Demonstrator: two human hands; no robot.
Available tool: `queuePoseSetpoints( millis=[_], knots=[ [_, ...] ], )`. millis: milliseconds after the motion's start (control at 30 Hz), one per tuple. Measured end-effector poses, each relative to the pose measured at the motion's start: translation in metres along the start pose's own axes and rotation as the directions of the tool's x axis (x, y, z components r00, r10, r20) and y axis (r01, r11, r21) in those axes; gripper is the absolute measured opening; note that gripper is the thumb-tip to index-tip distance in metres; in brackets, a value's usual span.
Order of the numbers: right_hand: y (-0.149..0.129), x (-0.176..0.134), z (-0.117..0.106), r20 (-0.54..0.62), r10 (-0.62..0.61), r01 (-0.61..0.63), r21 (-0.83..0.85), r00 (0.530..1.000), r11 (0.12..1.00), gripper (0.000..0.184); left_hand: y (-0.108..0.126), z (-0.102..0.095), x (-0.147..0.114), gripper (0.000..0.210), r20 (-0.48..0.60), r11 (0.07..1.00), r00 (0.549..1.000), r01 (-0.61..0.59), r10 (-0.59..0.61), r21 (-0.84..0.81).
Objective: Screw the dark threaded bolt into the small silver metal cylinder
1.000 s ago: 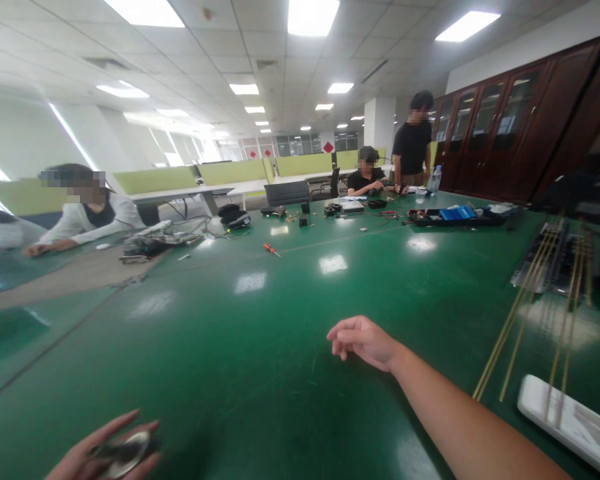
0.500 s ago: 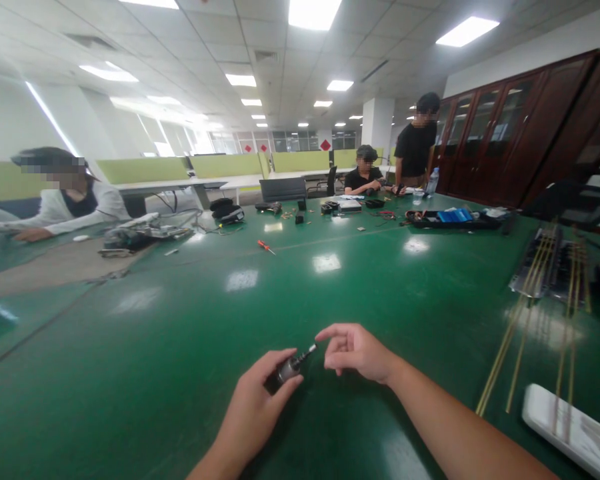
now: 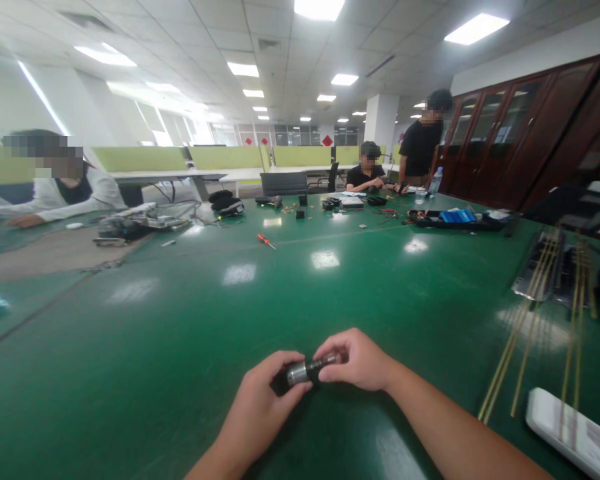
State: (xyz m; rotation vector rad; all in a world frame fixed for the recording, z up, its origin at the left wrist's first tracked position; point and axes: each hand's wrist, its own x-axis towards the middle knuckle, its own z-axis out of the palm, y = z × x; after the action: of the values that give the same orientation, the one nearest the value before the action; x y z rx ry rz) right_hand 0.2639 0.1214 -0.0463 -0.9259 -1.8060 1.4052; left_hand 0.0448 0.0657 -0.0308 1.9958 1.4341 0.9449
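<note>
My left hand (image 3: 256, 401) is closed around a small silver metal cylinder (image 3: 297, 373), its thumb and fingers on either side of the body. A thin dark shaft sticks out of the cylinder's right end, so it looks like a small motor, though the kind is not certain. The fingers of my right hand (image 3: 364, 363) are curled round the far part of that shaft and hide its tip. Both hands are just above the green table (image 3: 180, 347), near its front edge. A screwdriver (image 3: 265, 241) with a red handle lies farther off, beyond my hands.
Thin yellowish rods (image 3: 522, 347) and a white tray (image 3: 570, 427) lie at the right. A black tray of parts (image 3: 425, 220), a bottle (image 3: 435, 181) and small black boxes (image 3: 300, 213) stand at the back. Several people are around the table; electronic parts (image 3: 130, 223) lie at the left.
My right hand has moved in from a spread pointing pose and closed on the shaft's end. The cylinder, in my left hand, has shifted slightly right and tipped closer to level.
</note>
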Motion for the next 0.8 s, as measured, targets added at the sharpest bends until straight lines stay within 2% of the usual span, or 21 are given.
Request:
queuePoseSetpoints(
  millis=[200,400,800],
  knots=[
    [-0.0012,0.0002,0.0008,0.012,-0.033,0.033,-0.060,0.999,0.998,0.026,0.0033,0.0009,-0.0012,0.022,0.023,0.999,0.999,-0.038,0.037,0.031],
    [0.0028,0.0020,0.0012,0.014,-0.010,0.010,-0.028,1.000,1.000,0.028,0.0016,0.0027,-0.0001,0.023,-0.031,0.996,0.997,-0.066,0.068,0.054],
    [0.0071,0.0030,0.0027,0.013,0.000,0.000,0.002,1.000,1.000,0.026,0.0017,0.0024,-0.0009,0.024,-0.050,0.996,0.997,-0.058,0.061,0.061]
  ],
)
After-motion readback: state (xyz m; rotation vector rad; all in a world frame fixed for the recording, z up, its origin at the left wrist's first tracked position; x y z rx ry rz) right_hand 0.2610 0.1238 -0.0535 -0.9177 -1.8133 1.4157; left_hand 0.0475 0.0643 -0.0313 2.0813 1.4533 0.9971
